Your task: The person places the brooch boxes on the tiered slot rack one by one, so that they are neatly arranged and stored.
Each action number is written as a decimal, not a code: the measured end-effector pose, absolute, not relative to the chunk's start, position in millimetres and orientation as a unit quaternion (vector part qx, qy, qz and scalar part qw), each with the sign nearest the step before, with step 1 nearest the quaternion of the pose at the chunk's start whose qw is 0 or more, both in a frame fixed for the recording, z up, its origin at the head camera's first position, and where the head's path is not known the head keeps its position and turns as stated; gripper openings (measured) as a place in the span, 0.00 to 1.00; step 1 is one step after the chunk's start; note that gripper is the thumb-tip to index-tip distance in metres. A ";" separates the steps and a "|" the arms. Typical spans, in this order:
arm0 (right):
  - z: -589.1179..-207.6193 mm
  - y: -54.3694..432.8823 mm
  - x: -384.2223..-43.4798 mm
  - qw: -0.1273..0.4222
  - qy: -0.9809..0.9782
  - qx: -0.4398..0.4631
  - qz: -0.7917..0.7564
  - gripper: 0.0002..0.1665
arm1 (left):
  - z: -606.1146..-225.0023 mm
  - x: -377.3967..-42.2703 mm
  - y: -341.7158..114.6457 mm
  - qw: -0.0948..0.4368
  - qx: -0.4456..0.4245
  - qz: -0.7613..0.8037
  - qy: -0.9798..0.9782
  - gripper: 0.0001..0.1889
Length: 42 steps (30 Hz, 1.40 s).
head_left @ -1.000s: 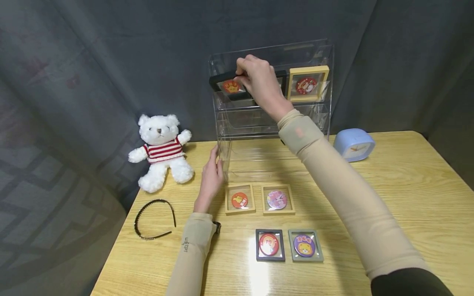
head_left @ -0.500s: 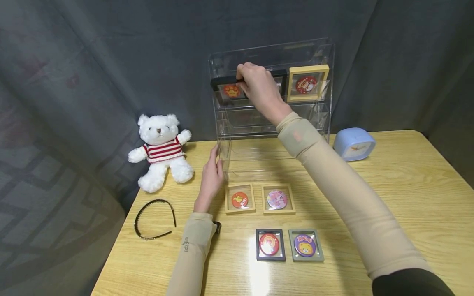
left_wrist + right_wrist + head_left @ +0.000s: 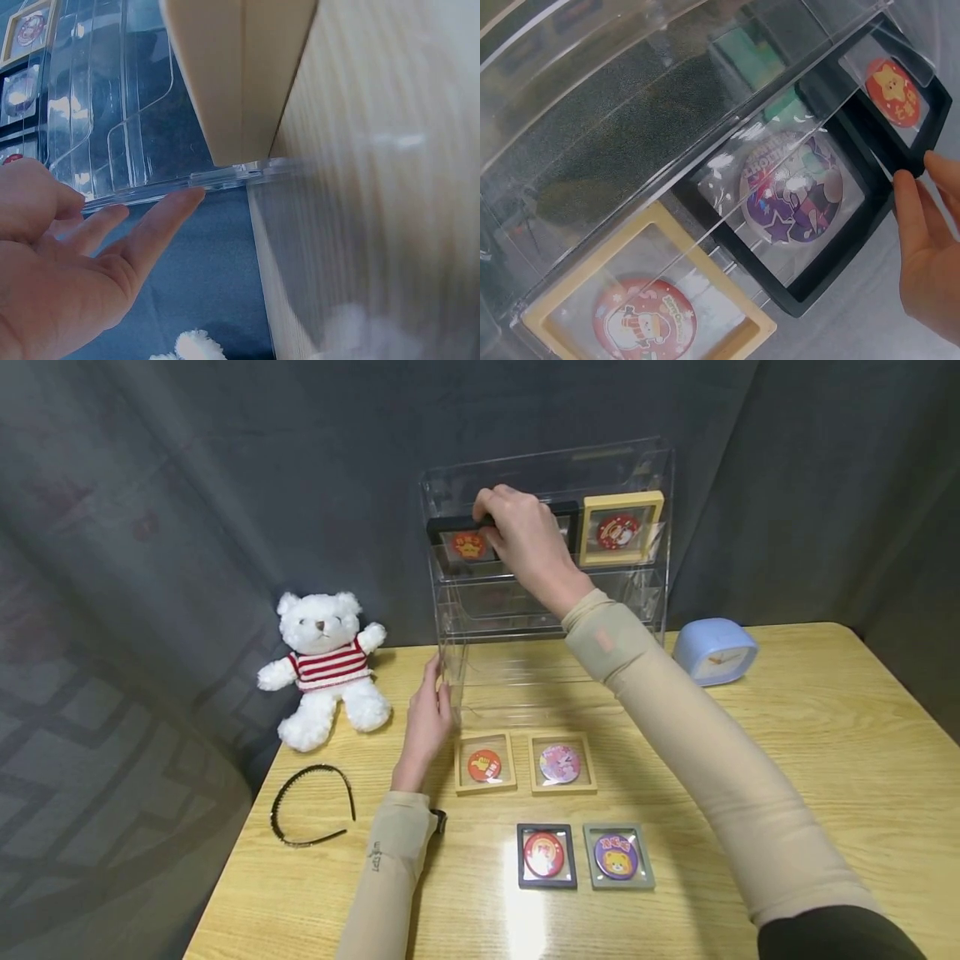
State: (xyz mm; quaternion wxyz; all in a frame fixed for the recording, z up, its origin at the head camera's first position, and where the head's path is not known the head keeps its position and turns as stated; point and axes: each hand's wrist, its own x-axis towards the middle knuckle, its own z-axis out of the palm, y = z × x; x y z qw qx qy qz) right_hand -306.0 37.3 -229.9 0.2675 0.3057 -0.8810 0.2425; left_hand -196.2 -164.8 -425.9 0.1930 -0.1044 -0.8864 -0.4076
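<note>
My right hand [image 3: 528, 539] pinches the top right corner of a black square badge frame [image 3: 444, 524] with an orange-red star badge. This frame stands in the top tier of a clear acrylic display rack [image 3: 491, 633], at the left end. Beside it stand another black frame [image 3: 799, 225], with a purple badge, and a yellow frame [image 3: 618, 531] with a red badge. My left hand [image 3: 427, 722] touches the rack's lower left side with extended fingers, seen closely in the left wrist view.
Two light wood-coloured badge frames [image 3: 486, 766] lie before the rack. Nearer lie a black frame [image 3: 546, 857] and a grey-green frame [image 3: 618, 857]. A white teddy bear [image 3: 330, 668] and black headband [image 3: 277, 810] are at left. A blue clock [image 3: 716, 652] stands right of the rack.
The black frame with the star badge has gone from tilted to level in the top tier, and my right hand has come down slightly with it. My left hand stays at the rack's side.
</note>
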 end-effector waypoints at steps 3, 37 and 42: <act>-228.6 39.4 -303.9 0.268 -0.881 0.301 0.247 0.09 | -425.3 -197.0 -165.2 0.190 -0.104 -0.410 -0.886 0.26; -268.2 109.4 -260.2 0.245 -0.846 0.256 0.399 0.18 | -429.5 -207.0 -167.5 0.185 -0.093 -0.414 -0.887 0.26; -279.6 125.6 -245.2 0.196 -0.864 0.231 0.402 0.26 | -427.7 -207.8 -167.3 0.191 -0.101 -0.417 -0.883 0.26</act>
